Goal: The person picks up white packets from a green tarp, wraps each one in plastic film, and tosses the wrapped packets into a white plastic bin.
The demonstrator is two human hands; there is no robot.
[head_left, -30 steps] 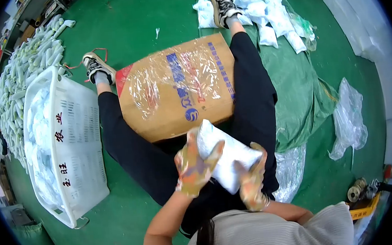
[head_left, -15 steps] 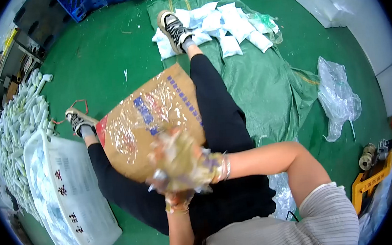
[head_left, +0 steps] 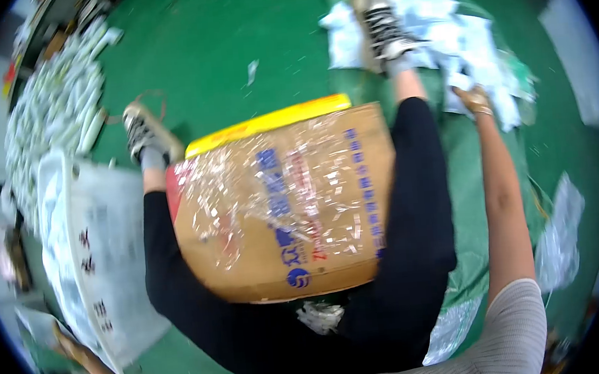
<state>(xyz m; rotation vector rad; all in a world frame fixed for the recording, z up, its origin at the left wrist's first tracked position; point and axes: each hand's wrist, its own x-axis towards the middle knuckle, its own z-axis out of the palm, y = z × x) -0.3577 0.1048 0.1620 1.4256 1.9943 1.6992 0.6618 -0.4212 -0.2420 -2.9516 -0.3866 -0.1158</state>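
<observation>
The left hand point(head_left: 75, 349) touches a pale, soft bag point(head_left: 38, 326) beside the white plastic basket point(head_left: 116, 229); I cannot tell if its grip is closed. A big brown cardboard box point(head_left: 284, 209) sits between the legs point(head_left: 419, 206). Farther off, the right hand point(head_left: 475, 100) touches soft white pouches point(head_left: 478, 41) near the far edge of the green plastic sheet point(head_left: 464, 181), its grip too blurry to tell.

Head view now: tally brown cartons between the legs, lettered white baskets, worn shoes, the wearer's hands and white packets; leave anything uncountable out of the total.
Brown carton: 1
Lettered white basket: 1
Worn shoes: 2
Hands: 2 (left hand, right hand)
White packets: overlapping and blurred, no sure count
Total: 6, packets excluded
</observation>
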